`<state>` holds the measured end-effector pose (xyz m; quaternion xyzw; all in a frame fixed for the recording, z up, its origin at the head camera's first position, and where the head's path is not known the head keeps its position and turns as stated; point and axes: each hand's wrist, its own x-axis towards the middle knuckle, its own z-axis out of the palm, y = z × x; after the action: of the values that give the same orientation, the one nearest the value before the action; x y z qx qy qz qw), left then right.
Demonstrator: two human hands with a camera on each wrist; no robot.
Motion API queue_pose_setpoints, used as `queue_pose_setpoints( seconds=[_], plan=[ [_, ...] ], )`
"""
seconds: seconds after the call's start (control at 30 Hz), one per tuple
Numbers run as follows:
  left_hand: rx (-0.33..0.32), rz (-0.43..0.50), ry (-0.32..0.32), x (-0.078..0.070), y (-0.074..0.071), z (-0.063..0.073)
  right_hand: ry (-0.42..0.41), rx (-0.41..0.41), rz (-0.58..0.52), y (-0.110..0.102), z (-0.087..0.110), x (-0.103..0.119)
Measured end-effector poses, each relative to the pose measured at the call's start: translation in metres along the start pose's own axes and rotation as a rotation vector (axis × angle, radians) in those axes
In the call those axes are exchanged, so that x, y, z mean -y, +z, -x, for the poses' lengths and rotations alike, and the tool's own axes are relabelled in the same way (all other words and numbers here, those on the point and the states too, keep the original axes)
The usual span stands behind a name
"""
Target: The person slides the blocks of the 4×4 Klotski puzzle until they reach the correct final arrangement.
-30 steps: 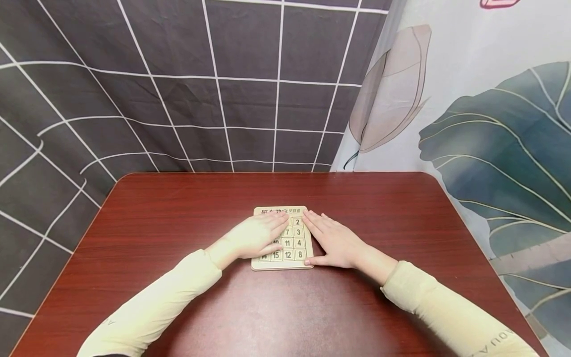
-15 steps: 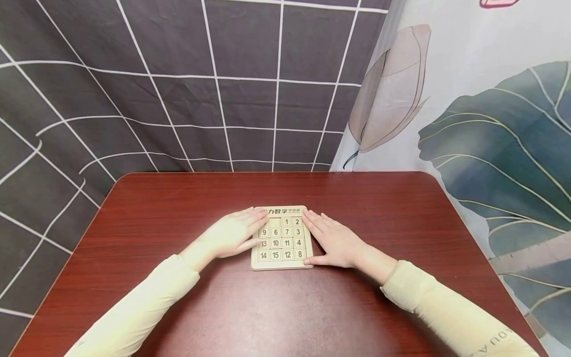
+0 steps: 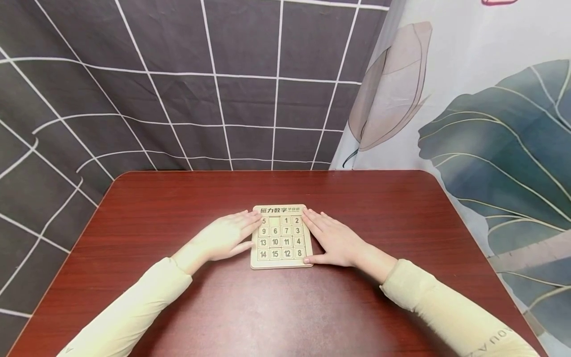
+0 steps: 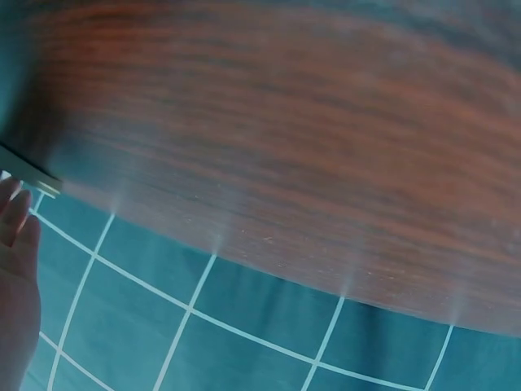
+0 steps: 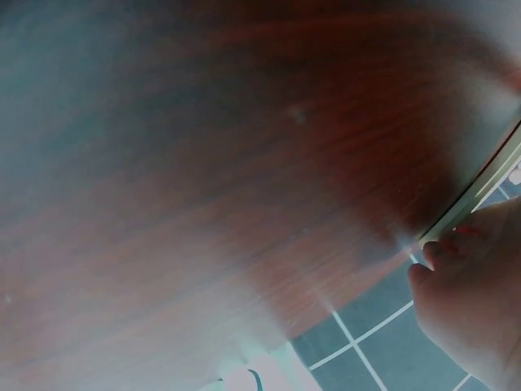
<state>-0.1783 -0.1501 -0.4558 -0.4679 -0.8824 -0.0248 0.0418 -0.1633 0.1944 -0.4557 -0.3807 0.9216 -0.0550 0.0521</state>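
Shiny red-brown wood-grain table (image 3: 285, 312), dark grey white-gridded curtain (image 3: 178, 99) at 12 o'clock.
On my feed, the pale square number-tile slide puzzle (image 3: 287, 242) lies flat mid-table; bare left hand (image 3: 221, 237) at its 10 o'clock edge, bare right hand (image 3: 337, 243) at 3, both pretty straight-fingered, thumbs spread, gripping nothing. Can't tell how hard they're pressing, tbh.

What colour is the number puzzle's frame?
The number puzzle's frame is pale cream; the head view shows it best.

My left hand (image 4: 15, 293), partly visible, lies beside the board edge (image 4: 31, 173); wood-grain tabletop (image 4: 285, 155) and white-lined cloth (image 4: 252, 297) extend alongside it.
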Motion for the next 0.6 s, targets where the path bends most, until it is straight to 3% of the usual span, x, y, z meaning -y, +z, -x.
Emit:
queue_pose_setpoints(
  seconds=[0.6],
  plan=[
    [-0.002, -0.03, 0.04, -0.014, -0.001, -0.018, 0.001, 0.008, -0.011, 0.0, 0.0, 0.001]
  ],
)
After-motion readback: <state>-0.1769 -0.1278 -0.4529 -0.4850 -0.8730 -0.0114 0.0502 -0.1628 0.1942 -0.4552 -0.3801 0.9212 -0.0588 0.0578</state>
